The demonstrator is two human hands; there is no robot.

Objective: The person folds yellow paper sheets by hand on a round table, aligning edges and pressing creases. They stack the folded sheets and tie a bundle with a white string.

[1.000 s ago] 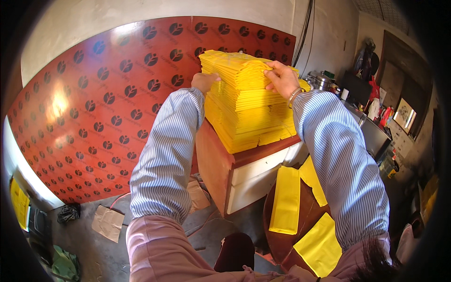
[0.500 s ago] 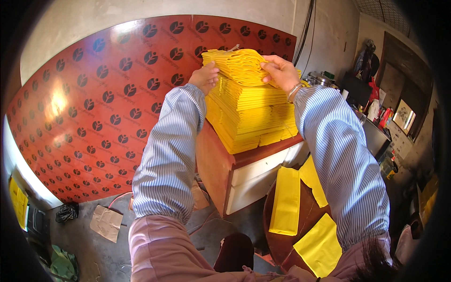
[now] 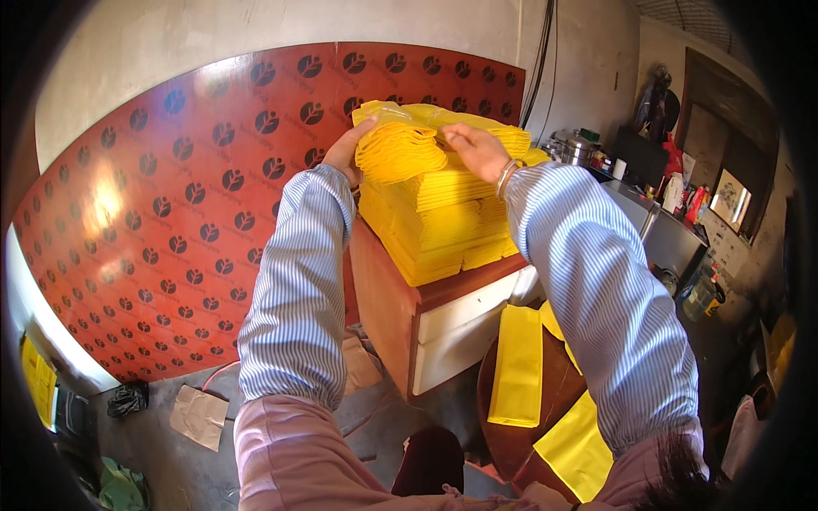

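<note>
A tall stack of folded yellow sheets (image 3: 417, 234), paper- or cloth-like, stands on a small cabinet in front of me. On top, a thick bundle of the same folded yellow sheets (image 3: 396, 153) bulges, its layered edges toward me. My left hand (image 3: 345, 153) is closed round the bundle's left end, the thumb along its upper side. At the bundle's right end my right hand (image 3: 479, 152) has its fingers curled together against it; the fingertips are partly hidden. More folded yellow pieces lie behind the bundle, under a shiny clear strip.
The cabinet (image 3: 383, 319) has pale drawers. Right of it, a round brown table (image 3: 498, 443) bears loose yellow pieces (image 3: 517, 366). A red patterned board (image 3: 179, 213) leans on the wall. Flat brown paper (image 3: 198, 417) lies on the floor. A metal pot (image 3: 573, 148) sits on a cluttered counter.
The bundle has swung left and lower toward me, its right end now curling round. My left hand has shifted left; my right hand has moved left and down.
</note>
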